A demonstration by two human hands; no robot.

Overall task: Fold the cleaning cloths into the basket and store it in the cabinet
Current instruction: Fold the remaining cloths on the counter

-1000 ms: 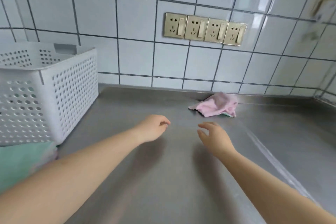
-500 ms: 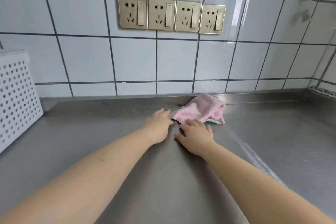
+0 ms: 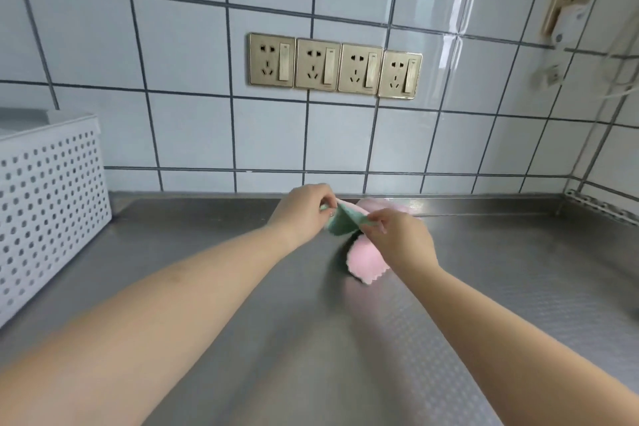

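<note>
A cleaning cloth (image 3: 364,261), pink on one face and green on the other, is lifted off the steel counter near the back wall. My left hand (image 3: 302,209) pinches one corner of it and my right hand (image 3: 403,240) pinches the edge beside that, so the green side shows between them. The rest of the cloth hangs down under my right hand, and part of it is hidden behind that hand. The white perforated basket (image 3: 48,214) stands at the left edge of the counter, well apart from both hands.
The steel counter (image 3: 242,339) runs to a tiled wall with a row of gold sockets (image 3: 333,66). At the far right a plug and cables (image 3: 567,28) hang on the side wall above the counter's corner.
Both hands reached forward to the pink cloth, took hold of it and lifted it off the counter. The view shifted right, so the basket sits further left.
</note>
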